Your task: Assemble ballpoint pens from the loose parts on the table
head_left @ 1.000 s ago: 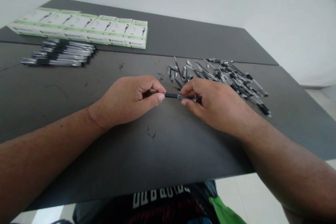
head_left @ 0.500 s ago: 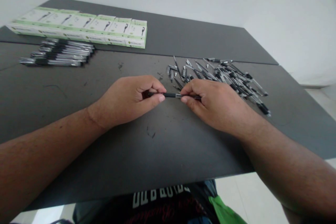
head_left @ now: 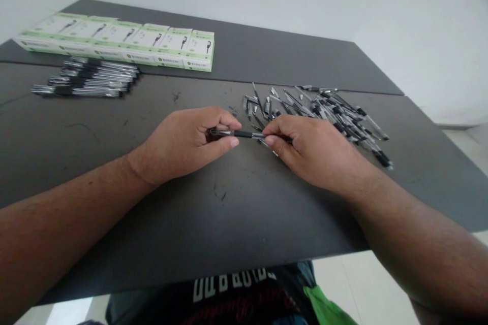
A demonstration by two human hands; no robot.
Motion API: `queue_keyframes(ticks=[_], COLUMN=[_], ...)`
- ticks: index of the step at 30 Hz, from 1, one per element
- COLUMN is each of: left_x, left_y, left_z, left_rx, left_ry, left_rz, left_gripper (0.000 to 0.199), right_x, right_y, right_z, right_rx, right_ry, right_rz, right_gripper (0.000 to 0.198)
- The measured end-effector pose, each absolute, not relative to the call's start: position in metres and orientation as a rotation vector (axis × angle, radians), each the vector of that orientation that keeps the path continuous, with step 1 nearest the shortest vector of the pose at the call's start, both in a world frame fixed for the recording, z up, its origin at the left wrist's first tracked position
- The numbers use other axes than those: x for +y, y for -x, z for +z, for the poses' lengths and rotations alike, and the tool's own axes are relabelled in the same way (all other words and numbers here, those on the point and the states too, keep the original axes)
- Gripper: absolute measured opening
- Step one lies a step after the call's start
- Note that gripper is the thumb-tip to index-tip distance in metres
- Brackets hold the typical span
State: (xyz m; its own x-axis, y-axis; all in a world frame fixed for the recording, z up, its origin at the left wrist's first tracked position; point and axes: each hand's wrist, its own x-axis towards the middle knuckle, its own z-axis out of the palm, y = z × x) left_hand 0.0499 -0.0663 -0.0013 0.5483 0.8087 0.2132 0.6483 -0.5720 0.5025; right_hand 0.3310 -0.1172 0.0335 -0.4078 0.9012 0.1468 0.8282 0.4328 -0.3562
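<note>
A clear pen with a black grip (head_left: pixel 243 134) lies level between my two hands, above the table. My right hand (head_left: pixel 316 150) pinches its right end between thumb and fingertips. My left hand (head_left: pixel 190 137) surrounds the other end, its thumb below and index finger above, with gaps on both sides of the barrel. The remaining left fingers are curled out of sight. Just behind my right hand is a loose pile of pens and pen parts (head_left: pixel 335 111), including caps and thin refills. A thin piece shows under my right thumb; I cannot tell what it is.
At the far left stands a row of green and white boxes (head_left: pixel 152 43) with pens pictured on them. In front of it lies a stack of pens (head_left: pixel 91 78) with black grips. The dark table (head_left: pixel 213 223) has a seam across it and small black marks.
My left thumb and index finger have parted from the pen, baring more of its left end. The pen has risen slightly. My right hand keeps its pinch.
</note>
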Motion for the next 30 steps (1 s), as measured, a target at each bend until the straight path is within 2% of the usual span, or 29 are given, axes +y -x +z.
queue_keyframes(ticks=[2,11,15,20,25,30], left_x=[-0.065,-0.052,-0.051,-0.053,-0.039,-0.013], left_y=[-0.05,-0.037,-0.037,-0.04,-0.024,0.006], left_z=[-0.001,0.001,0.001,0.002,0.009,0.018], left_rx=[1.188,1.26,1.233,1.195,1.261,1.311], left_ry=[-2.433,-2.393,-2.41,-2.503,-2.57,-2.501], left_rz=[0.62,0.615,0.589,0.524,0.521,0.466], left_gripper=[0.04,0.044,0.045,0.044,0.05,0.046], right_x=[-0.117,-0.112,-0.109,-0.108,-0.108,-0.109], right_y=[-0.33,-0.334,-0.335,-0.336,-0.337,-0.34], right_z=[0.034,0.031,0.029,0.024,0.02,0.016], right_rx=[-2.369,-2.301,-2.334,-2.293,-2.222,-2.223], right_ry=[1.497,1.533,1.534,1.499,1.478,1.473], right_rz=[0.348,0.351,0.368,0.421,0.304,0.303], right_gripper=[0.022,0.015,0.028,0.025,0.044,0.042])
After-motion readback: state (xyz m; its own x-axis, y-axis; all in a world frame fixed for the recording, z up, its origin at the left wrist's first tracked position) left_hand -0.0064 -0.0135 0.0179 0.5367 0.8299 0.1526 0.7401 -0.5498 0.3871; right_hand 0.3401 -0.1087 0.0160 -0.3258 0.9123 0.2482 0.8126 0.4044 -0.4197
